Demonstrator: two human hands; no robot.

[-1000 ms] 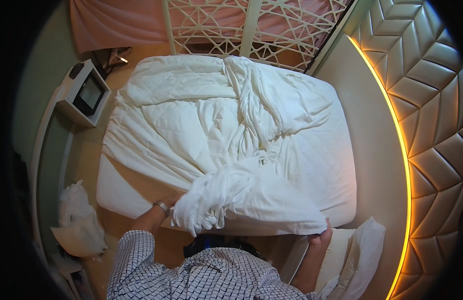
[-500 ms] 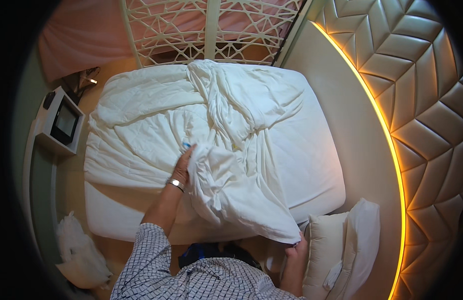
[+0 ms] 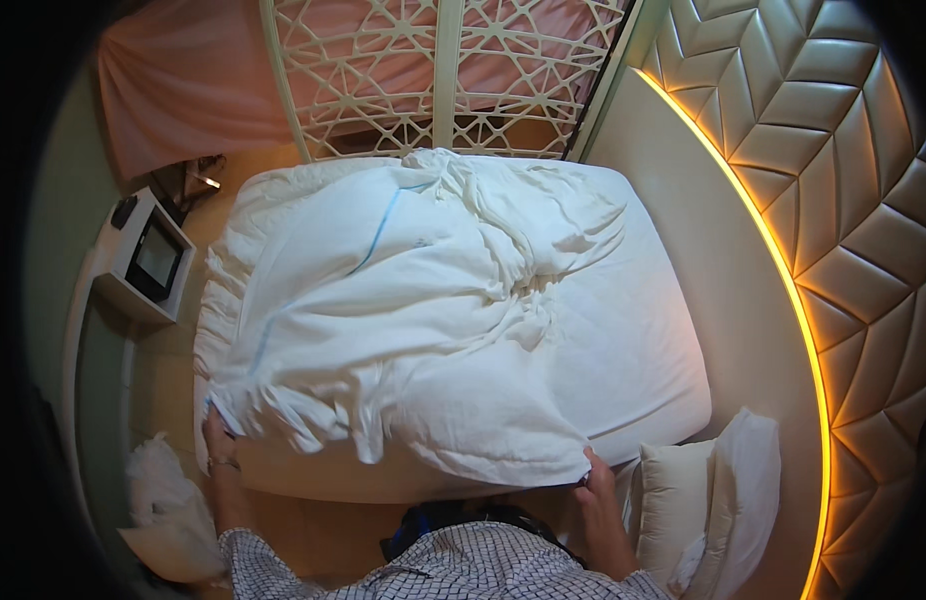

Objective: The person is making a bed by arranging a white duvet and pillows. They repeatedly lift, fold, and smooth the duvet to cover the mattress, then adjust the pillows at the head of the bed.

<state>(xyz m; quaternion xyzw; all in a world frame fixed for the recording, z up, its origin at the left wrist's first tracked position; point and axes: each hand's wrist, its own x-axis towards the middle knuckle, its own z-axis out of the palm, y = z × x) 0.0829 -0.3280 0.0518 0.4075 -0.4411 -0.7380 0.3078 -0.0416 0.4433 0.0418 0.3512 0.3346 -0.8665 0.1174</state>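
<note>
The left hand (image 3: 219, 437) and right hand (image 3: 598, 484) grasped a white sheet's (image 3: 383, 300) edge; beyond the fingers (image 3: 594, 463) it lay rumpled across the bed (image 3: 643, 330).

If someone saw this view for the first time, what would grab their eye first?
Probably the big rumpled white cloth spread over the bed in the middle, crossed by a thin blue line. At its near edge, the left hand and right hand grip it far apart. Over on the right, a glowing yellow strip curves along the padded wall.
</note>
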